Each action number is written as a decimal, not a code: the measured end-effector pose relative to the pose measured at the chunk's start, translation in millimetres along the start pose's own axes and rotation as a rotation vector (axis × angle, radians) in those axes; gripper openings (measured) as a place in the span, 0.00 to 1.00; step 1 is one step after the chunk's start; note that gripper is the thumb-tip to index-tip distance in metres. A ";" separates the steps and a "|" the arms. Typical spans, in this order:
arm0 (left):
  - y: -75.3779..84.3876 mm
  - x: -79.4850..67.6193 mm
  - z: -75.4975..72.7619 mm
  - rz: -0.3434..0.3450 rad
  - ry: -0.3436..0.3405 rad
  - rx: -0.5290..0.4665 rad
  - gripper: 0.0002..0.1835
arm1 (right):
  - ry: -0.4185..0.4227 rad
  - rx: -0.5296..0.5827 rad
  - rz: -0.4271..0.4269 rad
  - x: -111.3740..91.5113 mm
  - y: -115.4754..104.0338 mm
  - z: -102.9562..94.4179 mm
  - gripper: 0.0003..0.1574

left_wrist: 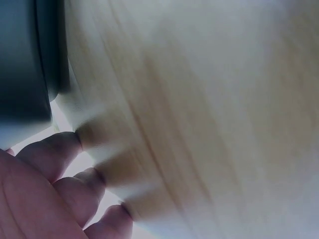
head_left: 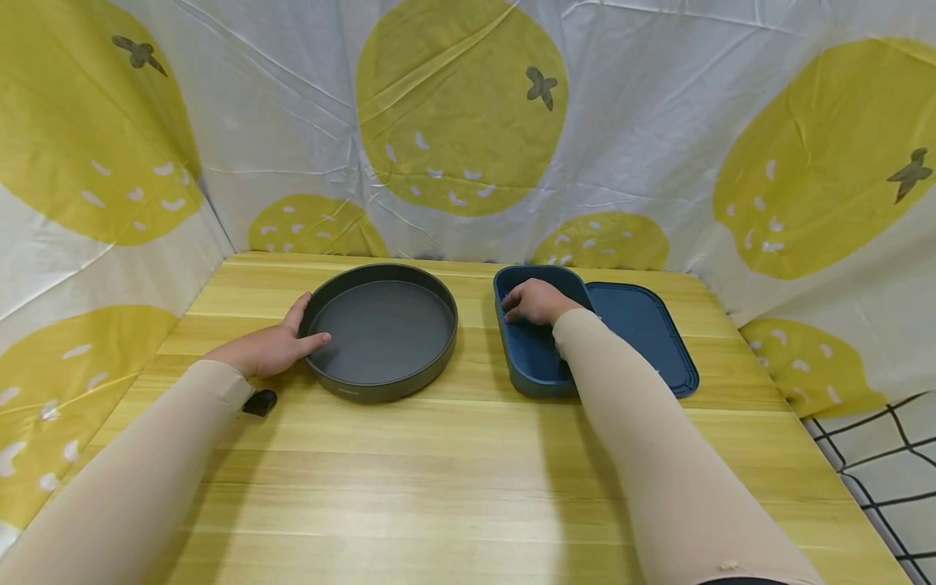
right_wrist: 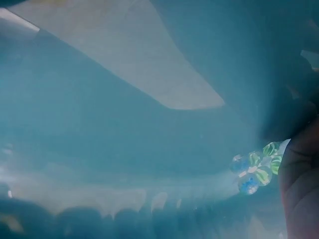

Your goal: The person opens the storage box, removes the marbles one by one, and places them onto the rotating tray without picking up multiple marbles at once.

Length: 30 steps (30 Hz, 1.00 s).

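My left hand [head_left: 274, 348] is at the left side of a round dark grey pan [head_left: 387, 329], with its thumb over the rim and the index finger along the outer wall. In the left wrist view its other fingers [left_wrist: 79, 194] reach down to the table beside the pan wall [left_wrist: 20, 64]. My right hand [head_left: 537, 302] is inside a deep blue rectangular container [head_left: 537, 357], fingers bent downward near its left wall. Several clear glass marbles [right_wrist: 256, 170] with green and blue swirls lie right beside its fingers in the right wrist view. I cannot tell whether the fingers hold any.
A flat blue lid [head_left: 643, 329] lies to the right of the container, partly behind the right forearm. Below the left wrist is a small black object [head_left: 259, 402]. Curtains [head_left: 461, 106] with a yellow fruit print enclose the wooden table [head_left: 409, 487] at the back and sides.
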<state>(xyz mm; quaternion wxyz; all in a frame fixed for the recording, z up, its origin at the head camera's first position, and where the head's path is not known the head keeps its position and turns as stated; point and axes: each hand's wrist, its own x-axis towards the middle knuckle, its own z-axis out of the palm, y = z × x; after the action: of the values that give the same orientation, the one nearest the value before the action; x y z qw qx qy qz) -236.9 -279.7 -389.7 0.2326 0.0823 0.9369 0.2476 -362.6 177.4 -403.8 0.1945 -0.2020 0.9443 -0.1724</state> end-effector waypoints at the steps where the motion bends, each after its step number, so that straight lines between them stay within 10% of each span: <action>1: 0.0 0.1 0.1 0.001 0.000 -0.001 0.58 | 0.000 0.002 -0.001 0.3 0.2 0.3 0.22; 30: -0.3 -1.4 -0.2 0.004 0.007 -0.005 0.57 | 0.071 0.142 0.001 -21.2 1.6 -23.9 0.21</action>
<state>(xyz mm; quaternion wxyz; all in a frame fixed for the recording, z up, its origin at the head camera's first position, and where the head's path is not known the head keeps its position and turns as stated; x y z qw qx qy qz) -235.8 -280.4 -389.1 0.2292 0.0827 0.9369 0.2508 -355.7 194.2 -377.5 0.1746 -0.1810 0.9360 -0.2461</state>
